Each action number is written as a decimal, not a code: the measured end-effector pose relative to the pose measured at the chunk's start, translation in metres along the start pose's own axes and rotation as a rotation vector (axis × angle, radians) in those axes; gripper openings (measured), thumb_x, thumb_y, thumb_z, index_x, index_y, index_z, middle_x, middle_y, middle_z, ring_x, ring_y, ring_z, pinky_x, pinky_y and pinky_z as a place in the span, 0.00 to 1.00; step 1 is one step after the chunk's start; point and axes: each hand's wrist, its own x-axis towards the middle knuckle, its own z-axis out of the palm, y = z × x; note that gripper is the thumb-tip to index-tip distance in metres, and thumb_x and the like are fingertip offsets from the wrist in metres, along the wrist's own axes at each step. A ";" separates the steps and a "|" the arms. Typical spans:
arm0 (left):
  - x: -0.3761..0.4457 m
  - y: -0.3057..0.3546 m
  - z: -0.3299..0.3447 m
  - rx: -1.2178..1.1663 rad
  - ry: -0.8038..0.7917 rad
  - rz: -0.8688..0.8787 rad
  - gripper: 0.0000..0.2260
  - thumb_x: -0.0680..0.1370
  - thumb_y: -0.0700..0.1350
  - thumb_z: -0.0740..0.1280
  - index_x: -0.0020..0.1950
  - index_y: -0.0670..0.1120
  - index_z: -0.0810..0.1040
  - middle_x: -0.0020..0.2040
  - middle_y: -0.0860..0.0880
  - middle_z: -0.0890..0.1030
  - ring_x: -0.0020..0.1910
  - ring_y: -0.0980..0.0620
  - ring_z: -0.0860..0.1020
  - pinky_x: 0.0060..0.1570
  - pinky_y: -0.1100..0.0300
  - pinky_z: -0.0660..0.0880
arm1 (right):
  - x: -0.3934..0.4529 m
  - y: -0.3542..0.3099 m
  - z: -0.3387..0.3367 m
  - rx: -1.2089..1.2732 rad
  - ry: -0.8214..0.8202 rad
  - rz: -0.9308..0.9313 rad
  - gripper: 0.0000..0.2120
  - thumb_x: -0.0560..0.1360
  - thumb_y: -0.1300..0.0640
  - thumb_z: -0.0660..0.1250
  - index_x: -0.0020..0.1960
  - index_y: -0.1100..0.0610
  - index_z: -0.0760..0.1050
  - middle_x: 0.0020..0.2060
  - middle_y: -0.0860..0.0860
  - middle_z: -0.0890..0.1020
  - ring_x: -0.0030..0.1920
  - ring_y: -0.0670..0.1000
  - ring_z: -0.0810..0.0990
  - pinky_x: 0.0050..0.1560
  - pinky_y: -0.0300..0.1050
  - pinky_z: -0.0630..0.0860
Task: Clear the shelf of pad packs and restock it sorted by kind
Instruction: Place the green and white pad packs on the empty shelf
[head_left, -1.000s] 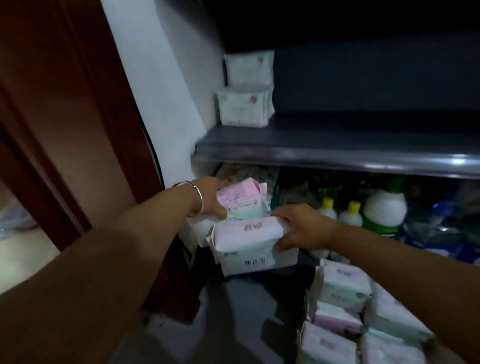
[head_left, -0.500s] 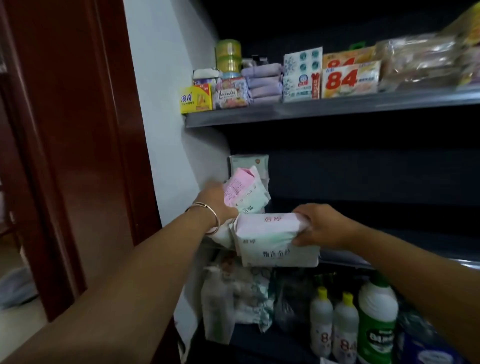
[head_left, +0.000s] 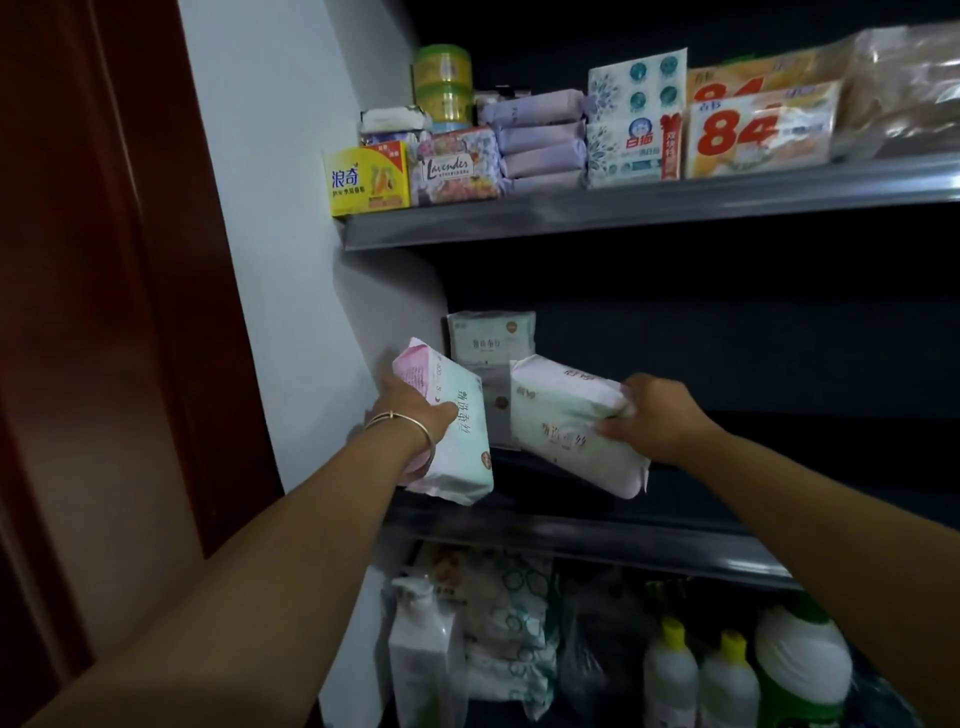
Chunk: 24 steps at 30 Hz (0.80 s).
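Note:
My left hand (head_left: 410, 410) grips a pink and mint pad pack (head_left: 457, 441), held upright over the left end of the dark middle shelf (head_left: 597, 535). My right hand (head_left: 660, 415) holds a second pad pack (head_left: 566, 431) of the same look, tilted, its lower end above the shelf. Between and behind them two pale green pad packs (head_left: 491, 343) stand stacked in the shelf's back left corner, the lower one mostly hidden.
The upper shelf (head_left: 623, 213) carries a yellow soap box (head_left: 369, 179), lavender packs, tissue packs and "84" packs. Below the middle shelf stand bottles with yellow caps (head_left: 670, 675), a pump bottle (head_left: 421, 654) and bagged goods. A white wall and a red-brown door frame (head_left: 130, 312) lie left.
Both hands have lifted the two packs from floor level up to the middle shelf and drawn them apart. The view has tilted upward, bringing the upper shelf into sight.

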 end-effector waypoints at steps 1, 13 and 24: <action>0.006 -0.001 0.002 -0.009 0.003 -0.026 0.38 0.72 0.54 0.70 0.72 0.42 0.52 0.66 0.40 0.70 0.64 0.38 0.70 0.65 0.46 0.67 | 0.005 0.000 0.001 -0.001 0.016 0.015 0.23 0.70 0.51 0.73 0.58 0.62 0.71 0.51 0.55 0.76 0.49 0.55 0.77 0.46 0.46 0.75; 0.033 -0.002 0.030 -0.624 -0.011 -0.235 0.34 0.74 0.41 0.68 0.74 0.43 0.54 0.69 0.41 0.69 0.65 0.39 0.72 0.63 0.46 0.71 | 0.046 -0.010 0.011 -0.075 0.099 0.005 0.21 0.71 0.51 0.71 0.58 0.61 0.72 0.55 0.59 0.75 0.53 0.59 0.76 0.46 0.47 0.73; 0.020 0.000 0.066 -1.038 -0.018 -0.364 0.31 0.75 0.31 0.64 0.73 0.44 0.53 0.55 0.43 0.72 0.42 0.48 0.75 0.37 0.55 0.76 | 0.055 -0.012 0.021 -0.112 0.152 0.009 0.21 0.73 0.53 0.68 0.61 0.63 0.70 0.57 0.62 0.73 0.57 0.63 0.73 0.51 0.52 0.74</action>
